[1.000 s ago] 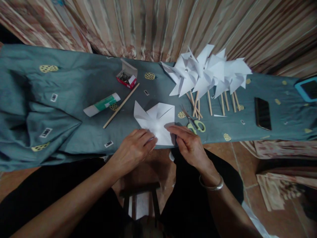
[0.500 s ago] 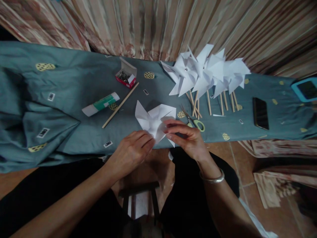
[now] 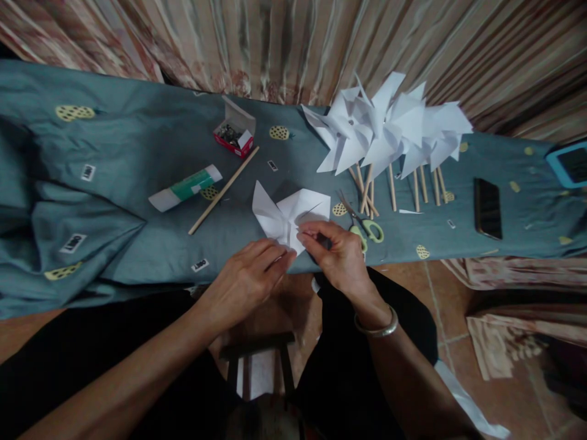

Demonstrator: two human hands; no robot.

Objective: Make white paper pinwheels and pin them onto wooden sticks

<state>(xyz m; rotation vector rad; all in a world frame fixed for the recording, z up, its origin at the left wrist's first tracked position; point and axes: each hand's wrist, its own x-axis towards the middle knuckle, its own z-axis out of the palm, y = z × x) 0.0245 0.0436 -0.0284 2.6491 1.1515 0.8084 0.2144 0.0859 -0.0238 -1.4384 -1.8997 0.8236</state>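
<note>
A white paper pinwheel [image 3: 276, 221], partly folded with a few blades bent inward, lies at the near edge of the cloth-covered table [image 3: 137, 153]. My left hand [image 3: 250, 267] is closed on its lower left edge, fingertips pressed against the paper. From the right, my right hand [image 3: 337, 250] pinches the paper close to the pinwheel's centre with thumb and forefinger. Just beyond that hand lie scissors [image 3: 362, 223] with light green handles. To the left rests a bare wooden stick [image 3: 224, 190], slanting beside a green and white glue tube [image 3: 186, 188].
A small red open box [image 3: 233, 135] of metal pieces stands behind the stick. Several finished white pinwheels [image 3: 385, 125] on wooden sticks are bunched at the back right. Farther right lie a dark phone [image 3: 488, 208] and a blue-framed device [image 3: 568, 165]. A curtain [image 3: 284, 49] hangs behind the table.
My right hand has moved left and inward over the pinwheel, bringing the pinched paper toward its centre. My left hand stays on the lower edge. The view has shifted slightly.
</note>
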